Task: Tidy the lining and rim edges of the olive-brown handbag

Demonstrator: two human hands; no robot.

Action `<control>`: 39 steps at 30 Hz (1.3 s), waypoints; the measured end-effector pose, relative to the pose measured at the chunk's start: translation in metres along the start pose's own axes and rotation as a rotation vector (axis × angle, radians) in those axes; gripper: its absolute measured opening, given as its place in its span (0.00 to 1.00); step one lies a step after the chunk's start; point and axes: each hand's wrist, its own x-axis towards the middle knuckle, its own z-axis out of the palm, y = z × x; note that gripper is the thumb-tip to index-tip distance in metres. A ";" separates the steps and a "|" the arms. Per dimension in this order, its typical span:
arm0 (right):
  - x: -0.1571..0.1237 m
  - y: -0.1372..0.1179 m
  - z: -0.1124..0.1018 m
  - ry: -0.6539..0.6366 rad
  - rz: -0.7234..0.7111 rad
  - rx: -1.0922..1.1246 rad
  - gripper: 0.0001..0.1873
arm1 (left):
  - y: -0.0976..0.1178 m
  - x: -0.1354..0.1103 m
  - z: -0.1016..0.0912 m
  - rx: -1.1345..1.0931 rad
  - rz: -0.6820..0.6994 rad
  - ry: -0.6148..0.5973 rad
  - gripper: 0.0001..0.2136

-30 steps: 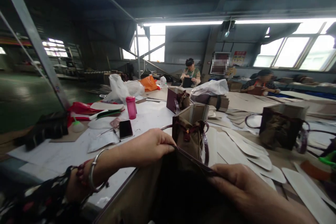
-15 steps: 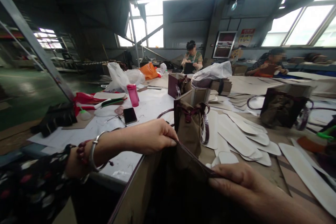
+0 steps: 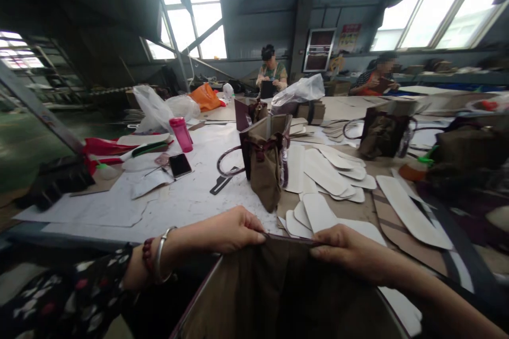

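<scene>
A dark brown handbag (image 3: 286, 280), its mouth facing me, is held up close by its far upper edge. My left hand (image 3: 238, 230) pinches that edge on the left, thumb pressed against the fingers. Farther right, my right hand (image 3: 338, 246) grips the same edge between thumb and fingers. The stretch of edge between the two hands lies nearly straight. Inside the bag it is too dark to make out detail. Just beyond stands a similar brown handbag (image 3: 264, 169) with purple trim and wrapped handles.
White panels (image 3: 330, 169) lie in overlapping piles at the right of the table (image 3: 207, 201). A pink bottle (image 3: 181, 134) and a phone (image 3: 180, 164) are at left. More handbags (image 3: 384, 135) stand farther right. Two people sit working across the table, one (image 3: 271, 71) near the middle.
My right hand has moved up and left, bringing the bag's edge from slanting to nearly level. The left hand is slightly lower. My view has turned to the right and tilted downward.
</scene>
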 end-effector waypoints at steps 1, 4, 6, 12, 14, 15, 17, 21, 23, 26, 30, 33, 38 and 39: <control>-0.004 0.008 -0.003 0.010 0.013 -0.014 0.20 | -0.003 0.006 0.008 -0.019 0.008 -0.033 0.13; -0.015 0.039 -0.007 0.060 0.059 -0.013 0.19 | -0.015 0.030 0.028 -0.005 0.014 -0.104 0.14; -0.022 0.059 -0.005 0.108 0.097 -0.007 0.17 | -0.022 0.046 0.039 0.037 0.014 -0.148 0.13; -0.042 0.079 0.000 0.259 0.114 -0.060 0.24 | -0.017 0.073 0.053 0.089 0.031 -0.264 0.10; -0.045 0.076 -0.001 0.298 0.120 -0.085 0.30 | -0.013 0.075 0.054 0.094 0.044 -0.296 0.10; -0.046 0.074 -0.001 0.312 0.125 -0.099 0.31 | -0.012 0.076 0.054 0.095 0.051 -0.311 0.10; -0.046 0.071 0.000 0.334 0.132 -0.135 0.32 | -0.012 0.077 0.054 0.093 0.061 -0.330 0.09; -0.043 0.063 0.005 0.385 0.095 -0.227 0.28 | -0.017 0.079 0.052 0.081 0.072 -0.322 0.08; -0.041 0.058 0.007 0.434 0.017 -0.322 0.22 | -0.020 0.079 0.051 0.075 0.070 -0.303 0.08; -0.037 0.052 0.010 0.446 -0.132 -0.515 0.12 | -0.021 0.078 0.048 0.068 0.064 -0.281 0.08; -0.033 0.047 0.014 0.391 -0.183 -0.687 0.08 | -0.020 0.075 0.048 0.075 0.056 -0.251 0.07; -0.029 0.042 0.016 0.407 -0.148 -0.773 0.08 | -0.018 0.073 0.048 0.084 0.055 -0.244 0.07; -0.023 0.036 0.021 0.425 -0.090 -0.829 0.02 | -0.019 0.071 0.047 0.104 0.059 -0.245 0.07; -0.022 0.035 0.022 0.419 -0.088 -0.829 0.01 | -0.020 0.071 0.047 0.108 0.059 -0.243 0.07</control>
